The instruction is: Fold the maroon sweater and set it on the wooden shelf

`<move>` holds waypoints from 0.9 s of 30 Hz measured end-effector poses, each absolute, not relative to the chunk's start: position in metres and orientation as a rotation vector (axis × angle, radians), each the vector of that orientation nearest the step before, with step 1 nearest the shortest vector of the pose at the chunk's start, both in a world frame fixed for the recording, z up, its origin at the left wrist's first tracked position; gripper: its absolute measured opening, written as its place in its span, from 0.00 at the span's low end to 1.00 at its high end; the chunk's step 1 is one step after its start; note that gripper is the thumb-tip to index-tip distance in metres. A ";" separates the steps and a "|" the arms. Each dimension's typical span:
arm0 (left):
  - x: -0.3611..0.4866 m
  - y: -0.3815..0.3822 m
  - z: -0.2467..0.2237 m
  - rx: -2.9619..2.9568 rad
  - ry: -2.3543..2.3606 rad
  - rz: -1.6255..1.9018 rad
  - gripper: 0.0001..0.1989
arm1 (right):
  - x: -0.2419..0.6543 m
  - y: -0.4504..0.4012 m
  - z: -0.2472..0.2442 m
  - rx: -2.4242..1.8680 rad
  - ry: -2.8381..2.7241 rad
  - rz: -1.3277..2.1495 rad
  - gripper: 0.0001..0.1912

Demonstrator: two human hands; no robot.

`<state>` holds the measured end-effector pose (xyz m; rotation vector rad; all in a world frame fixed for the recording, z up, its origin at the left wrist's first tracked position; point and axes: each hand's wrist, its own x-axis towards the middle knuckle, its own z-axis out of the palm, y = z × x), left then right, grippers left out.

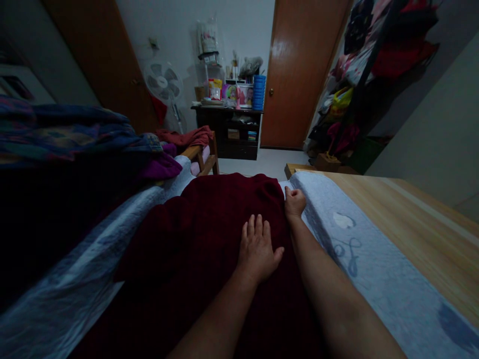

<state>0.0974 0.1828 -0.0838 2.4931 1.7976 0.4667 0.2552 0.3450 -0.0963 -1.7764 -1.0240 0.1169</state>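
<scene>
A dark red cloth or garment [220, 224] lies spread over the bed, with soft folds along its far edge. My left hand [258, 252] rests flat on it, palm down, fingers stretched out and thumb apart. Beside the cloth's right edge, my right hand [295, 202] is closed, its fingers curled against the edge of the cloth. Whatever part of the cloth lies inside the right fist is mostly hidden. Under the cloth is a light blue-grey bed cover [348, 234] with a white heart and lettering on the right.
Dark and patterned clothes [75, 134] are heaped at the left. A wooden board [422, 209] borders the bed on the right. Beyond the bed are a wooden chair [213, 154], a white fan [162, 82], a dark cabinet [209, 127], a door [299, 75] and hanging bags [396, 60].
</scene>
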 end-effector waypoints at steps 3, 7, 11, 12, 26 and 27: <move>0.097 0.183 -0.084 2.500 1.801 0.467 0.39 | 0.260 0.353 -0.094 -1.813 -1.038 0.152 0.10; 0.097 0.183 -0.086 2.505 1.802 0.465 0.39 | 0.255 0.361 -0.091 -1.760 -1.162 0.178 0.26; 0.098 0.183 -0.086 2.501 1.808 0.468 0.39 | 0.237 0.360 -0.088 -1.705 -1.562 0.144 0.29; 0.098 0.183 -0.086 2.499 1.808 0.464 0.39 | 0.232 0.359 -0.087 -1.703 -1.674 0.151 0.27; 0.101 0.182 -0.083 2.446 1.887 0.446 0.40 | 0.247 0.377 -0.102 -1.902 -2.095 0.251 0.33; 0.101 0.182 -0.083 2.444 1.887 0.444 0.40 | 0.249 0.379 -0.099 -1.882 -2.105 0.216 0.33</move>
